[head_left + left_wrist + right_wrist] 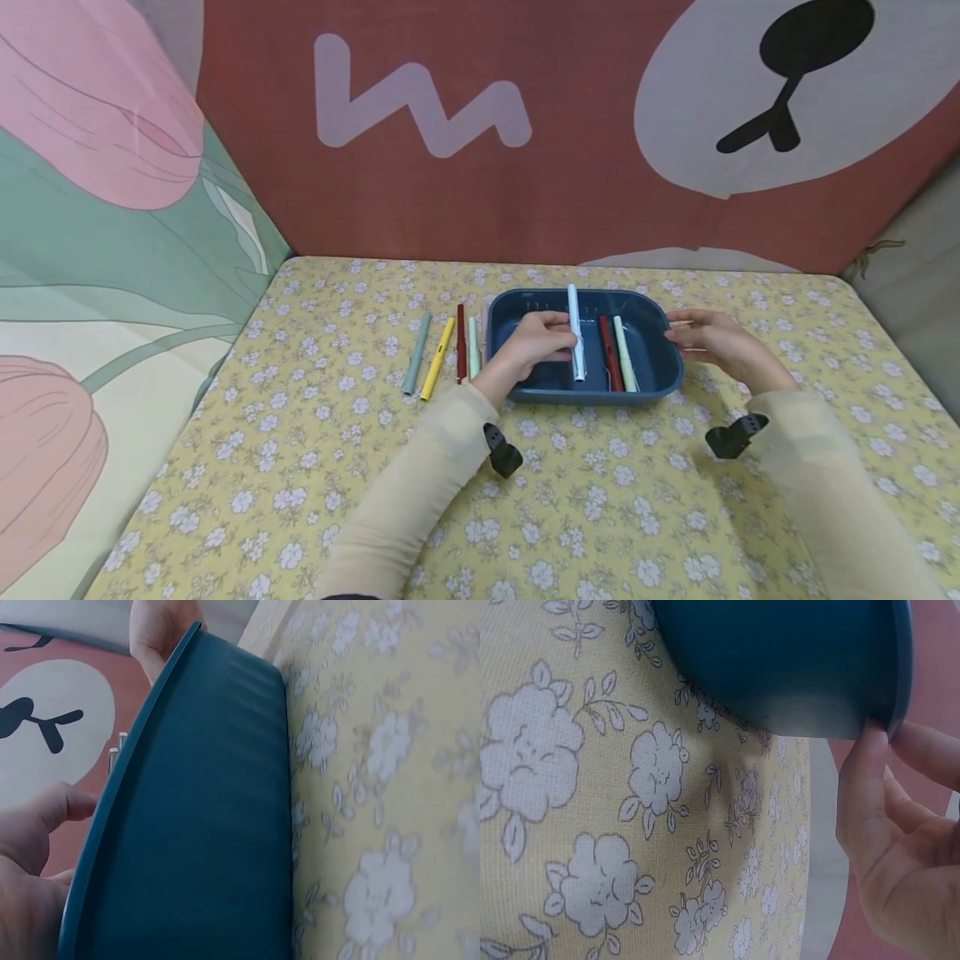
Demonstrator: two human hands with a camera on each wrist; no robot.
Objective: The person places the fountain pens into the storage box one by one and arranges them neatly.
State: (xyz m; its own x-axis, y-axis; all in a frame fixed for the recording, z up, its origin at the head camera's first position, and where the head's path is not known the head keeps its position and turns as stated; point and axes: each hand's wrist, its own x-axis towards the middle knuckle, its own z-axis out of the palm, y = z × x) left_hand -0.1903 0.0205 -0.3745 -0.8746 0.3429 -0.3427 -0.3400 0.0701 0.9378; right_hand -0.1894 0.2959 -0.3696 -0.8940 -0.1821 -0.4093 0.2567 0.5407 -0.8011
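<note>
A dark blue plastic tray [555, 398] sits on the table. Over its middle, my left hand [534, 340] pinches a light blue pen [576, 333], held nearly parallel to the pens inside. In the tray's right half lie a dark red pen [610, 354] and a pale green pen [625, 354], side by side. My right hand [716, 340] holds the tray's right end; the right wrist view has the thumb on the outer wall and a finger at the rim. The tray wall [187, 802] hides the light blue pen from the left wrist view.
Left of the tray lie a grey-green pen [417, 354], a yellow pen [438, 358], a dark red pen [461, 342], a pale green pen [474, 346] and a pale pink pen [485, 321] partly hidden. A flowered cloth [285, 467] covers the table; a printed curtain [450, 208] stands behind.
</note>
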